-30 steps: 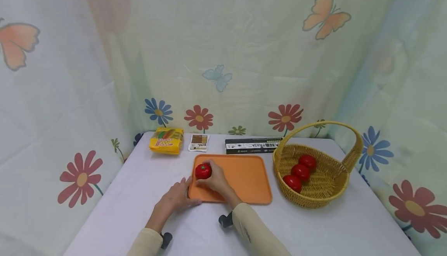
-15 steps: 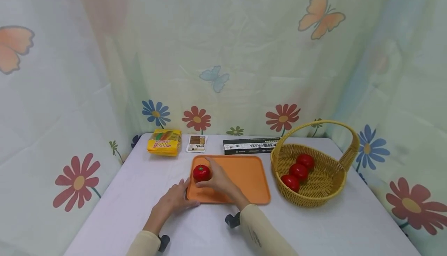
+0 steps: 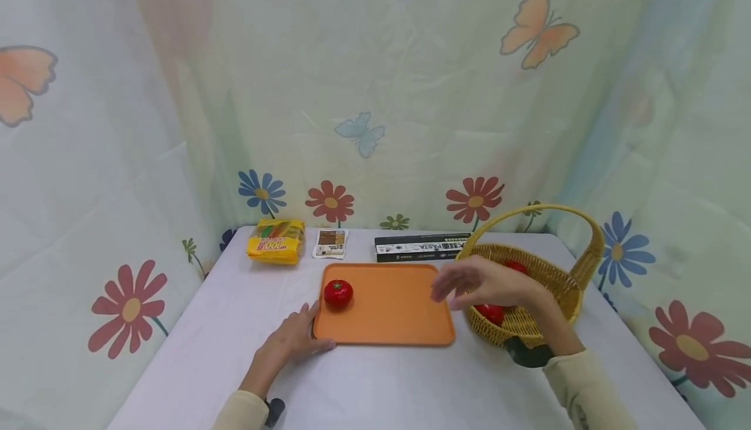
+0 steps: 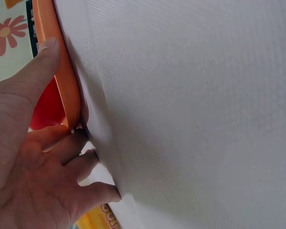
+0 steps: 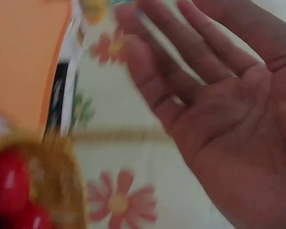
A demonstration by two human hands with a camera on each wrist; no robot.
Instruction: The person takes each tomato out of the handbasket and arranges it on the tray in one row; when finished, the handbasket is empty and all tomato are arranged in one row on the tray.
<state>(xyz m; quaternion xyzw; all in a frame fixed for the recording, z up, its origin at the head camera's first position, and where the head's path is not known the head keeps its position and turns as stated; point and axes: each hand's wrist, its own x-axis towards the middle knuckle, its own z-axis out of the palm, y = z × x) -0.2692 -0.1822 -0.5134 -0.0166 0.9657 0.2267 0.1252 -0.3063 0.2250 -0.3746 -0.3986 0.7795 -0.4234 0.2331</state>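
One red tomato (image 3: pixel 338 294) with a green stem sits at the left end of the orange tray (image 3: pixel 387 309). My left hand (image 3: pixel 293 334) holds the tray's near left corner, thumb along the front edge and fingers at the left side. In the left wrist view the thumb lies against the orange rim, while other fingertips come down on the white cloth. My right hand (image 3: pixel 499 281) is raised in front of the wicker basket (image 3: pixel 551 316), fingers loosely bent and palm bare in the right wrist view. Red tomatoes (image 3: pixel 490 313) in the basket are partly hidden behind it.
Along the back of the white-covered table lie a yellow packet (image 3: pixel 276 241), a small brown and white sachet (image 3: pixel 331 243) and a long black pasta box (image 3: pixel 419 247). The basket's tall handle (image 3: pixel 542 206) arches upward. Flowered curtains (image 3: pixel 364 91) surround the table.
My right hand has let go of the tomato at the tray's left end and moved right, over to the basket. The left hand stays at the tray's corner.
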